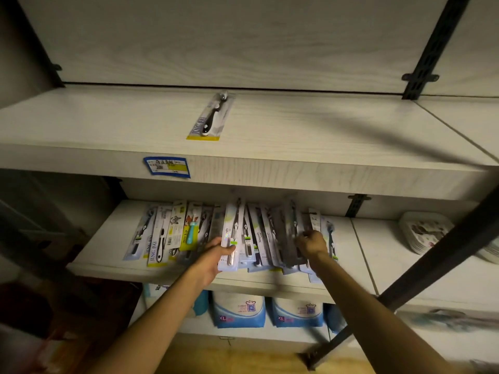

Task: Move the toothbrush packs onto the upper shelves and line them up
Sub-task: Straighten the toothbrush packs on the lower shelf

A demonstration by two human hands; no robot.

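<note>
1. A blue and yellow price label (167, 167) is sticking to the front edge of the upper shelf (297, 125), toward its left.
2. One Jing Pai toothbrush pack (210, 117) is lying flat on the upper shelf, alone, its yellow end pointing toward the front edge.
3. A row of toothbrush packs (172, 233) is lying overlapped on the lower shelf (108, 255), spreading from the left across to the middle.
4. The left hand (213, 255) is gripping a pale pack (231, 236) from the row, thumb lying across its lower front, fingers curling behind.
5. The right hand (310, 245) is curling its fingers around a grey pack (286, 233) further right in the same row.
6. Blue and white XL bags (237, 310) are standing under the lower shelf.
7. A stack of patterned packets (424, 233) is sitting on the adjoining shelf at far right.
</note>
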